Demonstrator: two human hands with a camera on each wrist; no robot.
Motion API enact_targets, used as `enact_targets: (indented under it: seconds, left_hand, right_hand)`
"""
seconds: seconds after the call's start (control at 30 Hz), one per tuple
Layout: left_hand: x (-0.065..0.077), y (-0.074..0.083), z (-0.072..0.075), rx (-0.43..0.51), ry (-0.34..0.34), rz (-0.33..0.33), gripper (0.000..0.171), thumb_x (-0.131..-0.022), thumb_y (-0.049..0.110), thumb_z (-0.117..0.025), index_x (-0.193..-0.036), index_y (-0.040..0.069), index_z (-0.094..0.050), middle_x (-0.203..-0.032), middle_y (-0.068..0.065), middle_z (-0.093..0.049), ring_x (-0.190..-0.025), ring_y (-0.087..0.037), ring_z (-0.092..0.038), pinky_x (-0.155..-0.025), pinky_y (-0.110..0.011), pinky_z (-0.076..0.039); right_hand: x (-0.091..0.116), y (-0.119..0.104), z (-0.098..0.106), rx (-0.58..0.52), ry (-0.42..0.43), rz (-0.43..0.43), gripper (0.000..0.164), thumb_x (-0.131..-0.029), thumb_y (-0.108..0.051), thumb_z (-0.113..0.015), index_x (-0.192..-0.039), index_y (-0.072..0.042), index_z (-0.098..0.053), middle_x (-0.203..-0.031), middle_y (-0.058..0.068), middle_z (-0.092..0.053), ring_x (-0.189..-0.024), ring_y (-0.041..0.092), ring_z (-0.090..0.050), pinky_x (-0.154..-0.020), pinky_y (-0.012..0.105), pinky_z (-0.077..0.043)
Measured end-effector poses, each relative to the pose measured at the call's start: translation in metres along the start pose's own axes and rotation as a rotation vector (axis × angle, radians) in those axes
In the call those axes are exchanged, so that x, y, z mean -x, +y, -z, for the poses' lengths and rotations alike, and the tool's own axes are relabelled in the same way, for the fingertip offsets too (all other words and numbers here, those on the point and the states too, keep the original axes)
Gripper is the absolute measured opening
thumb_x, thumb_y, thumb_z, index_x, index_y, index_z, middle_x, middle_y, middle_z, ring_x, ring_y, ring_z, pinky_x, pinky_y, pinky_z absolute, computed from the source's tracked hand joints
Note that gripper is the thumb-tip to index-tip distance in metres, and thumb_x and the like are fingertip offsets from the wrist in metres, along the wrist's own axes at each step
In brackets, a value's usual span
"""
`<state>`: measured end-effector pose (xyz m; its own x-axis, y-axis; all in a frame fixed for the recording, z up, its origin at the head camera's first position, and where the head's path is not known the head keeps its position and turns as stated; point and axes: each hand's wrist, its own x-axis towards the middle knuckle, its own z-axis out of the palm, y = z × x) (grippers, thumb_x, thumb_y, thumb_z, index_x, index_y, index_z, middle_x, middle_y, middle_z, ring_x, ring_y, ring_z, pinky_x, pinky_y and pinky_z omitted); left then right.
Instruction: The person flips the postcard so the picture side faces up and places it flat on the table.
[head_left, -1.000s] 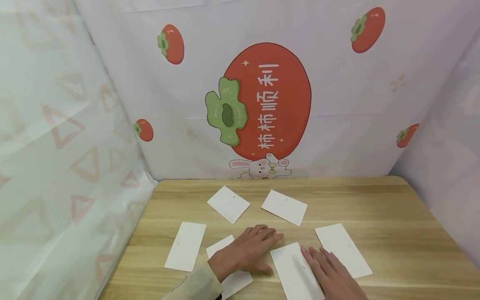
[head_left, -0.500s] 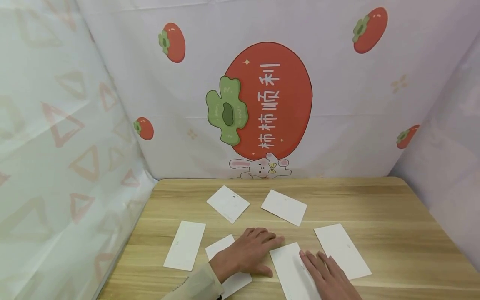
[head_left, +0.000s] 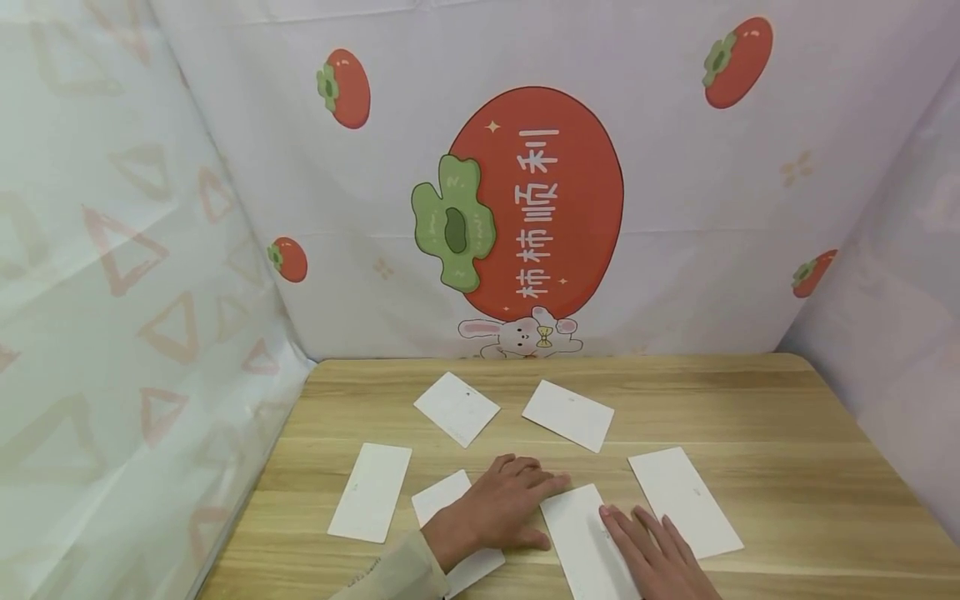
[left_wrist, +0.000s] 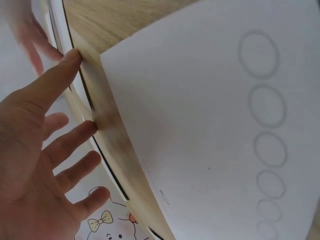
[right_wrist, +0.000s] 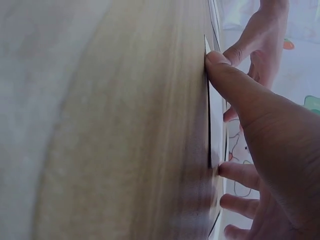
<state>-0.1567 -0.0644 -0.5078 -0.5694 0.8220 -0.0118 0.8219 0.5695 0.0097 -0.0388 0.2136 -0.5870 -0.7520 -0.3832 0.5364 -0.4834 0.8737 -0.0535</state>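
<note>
Resting flat on the bench [head_left: 750, 433], the left hand [head_left: 491, 510] lies with straight, slightly spread fingers, its grip slack and holding nothing. Its palm covers part of a white card [head_left: 444, 498] at about 7 o'clock from the bench centre, and its fingertips reach the left edge of the near middle card [head_left: 581, 529]. The right hand [head_left: 656, 554], at 5 o'clock, presses that same card with straight fingers laid flat on it; its grip is likewise open, nothing pinched. In the right wrist view the thumb [right_wrist: 235, 85] touches the card's edge [right_wrist: 208, 100] where it meets the wood. In the left wrist view a card with faint printed ovals [left_wrist: 225, 125] lies flat beside the spread fingers [left_wrist: 65, 145].

Four more white cards lie apart from the hands: one at 9 o'clock [head_left: 371, 491], one at 11 o'clock [head_left: 456, 407], one at 12 o'clock [head_left: 567, 414], and one at 3 o'clock [head_left: 684, 498], just beside the right hand.
</note>
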Motion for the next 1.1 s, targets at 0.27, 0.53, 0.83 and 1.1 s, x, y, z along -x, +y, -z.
enact_targets:
  seconds: [0.27,0.53,0.83,1.1]
  left_hand:
    - [-0.0047,0.0022,0.0012,-0.007,0.040,-0.044,0.082,-0.094,0.064,-0.076,-0.163,0.030,-0.048,-0.145,0.012,-0.070,-0.140,-0.013,-0.059,-0.118,-0.037,-0.045]
    - [-0.0055,0.0044,0.0014,0.075,0.041,-0.048,0.079,-0.094,0.054,-0.082,-0.163,0.030,-0.049,-0.142,0.014,-0.072,-0.137,-0.009,-0.059,-0.116,-0.033,-0.047]
    - [-0.0047,0.0059,-0.0007,0.135,0.058,-0.046,0.063,-0.098,0.022,-0.075,-0.157,0.032,-0.057,-0.144,0.015,-0.067,-0.139,-0.010,-0.058,-0.113,-0.032,-0.050]
    - [-0.0041,0.0049,-0.0040,0.128,0.094,-0.049,0.047,-0.102,0.025,-0.076,-0.148,0.032,-0.066,-0.139,0.012,-0.067,-0.134,-0.009,-0.059,-0.109,-0.028,-0.051]
  right_hand:
    - [0.0003,0.0018,0.0045,0.030,-0.005,-0.041,0.120,-0.073,-0.100,-0.059,-0.166,-0.026,-0.043,-0.156,-0.010,-0.056,-0.135,0.021,-0.042,-0.133,0.026,0.012]
    - [-0.0028,-0.0007,0.0076,0.017,-0.014,-0.031,0.116,-0.076,-0.098,-0.060,-0.165,-0.026,-0.042,-0.152,-0.005,-0.061,-0.135,0.021,-0.042,-0.133,0.026,0.013]
    - [-0.0033,-0.0039,0.0045,0.006,-0.021,-0.042,0.117,-0.074,-0.098,-0.062,-0.165,-0.027,-0.043,-0.153,-0.008,-0.061,-0.134,0.021,-0.045,-0.133,0.024,0.012]
    - [-0.0031,-0.0046,0.0012,-0.015,-0.025,-0.040,0.116,-0.074,-0.097,-0.063,-0.164,-0.026,-0.046,-0.149,-0.005,-0.067,-0.131,0.021,-0.047,-0.133,0.024,0.012]
